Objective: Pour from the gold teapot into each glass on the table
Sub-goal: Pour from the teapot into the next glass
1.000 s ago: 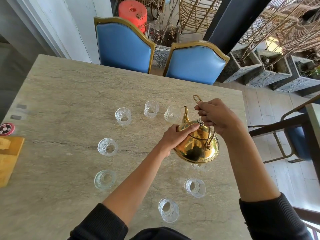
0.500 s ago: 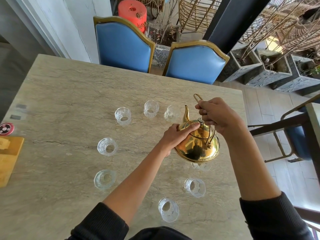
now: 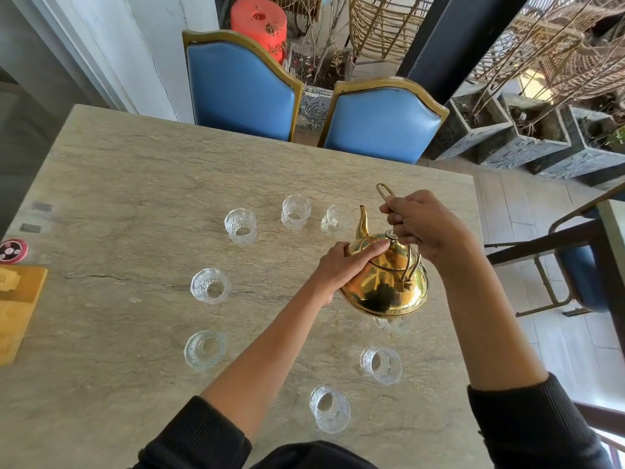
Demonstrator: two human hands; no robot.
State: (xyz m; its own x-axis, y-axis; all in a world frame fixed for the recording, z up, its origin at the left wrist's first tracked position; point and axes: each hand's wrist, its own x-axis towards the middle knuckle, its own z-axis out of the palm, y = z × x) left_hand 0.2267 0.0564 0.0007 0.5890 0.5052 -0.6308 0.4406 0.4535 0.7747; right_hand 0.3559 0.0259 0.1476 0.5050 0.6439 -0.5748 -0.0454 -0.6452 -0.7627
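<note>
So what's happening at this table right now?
A person holds a gold teapot above the stone table: the right hand grips its handle, and the left hand rests its fingers on the lid. The spout points toward the far glass. No stream is visible. Other clear glasses ring the table.

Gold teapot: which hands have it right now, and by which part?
The right hand grips the shiny gold metal teapot by its wire handle; the left hand rests its fingers on the lid.
</note>
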